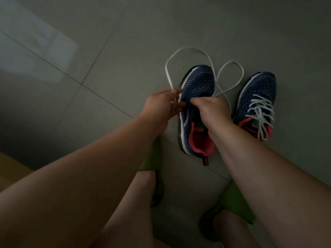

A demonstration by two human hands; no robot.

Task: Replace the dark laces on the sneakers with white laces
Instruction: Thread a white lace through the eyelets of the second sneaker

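Bare forearms fill the lower frame, reaching forward and down over bare knees and a pair of green slippers on the grey tiled floor. Light is dim throughout.

Left hand: thumb and fingers pinch one run of the white lace just beside the outer edge of the near sneaker. From the pinch the lace rises, loops wide over the floor beyond the toe and comes back down across the gap between the two shoes (a second, smaller loop lies there, between the toes).

Right hand: curled down over the middle of the near sneaker, knuckles up, fingertips tucked at the eyelet area. Whether it grips the lace or the shoe's upper I cannot tell; the fingers hide the contact. A strand of lace passes close by the right side of this hand.

Near sneaker: navy knit upper, white sole edge, coral lining, heel toward the camera, toe pointing away, standing flat on the floor. Its eyelets are mostly covered by the hand, so how far it is laced cannot be read.

Second sneaker: same pattern, just to the right, also flat on the floor. It is laced up with its own white lace, crossed rows and a tied bow whose ends lie over the coral collar.
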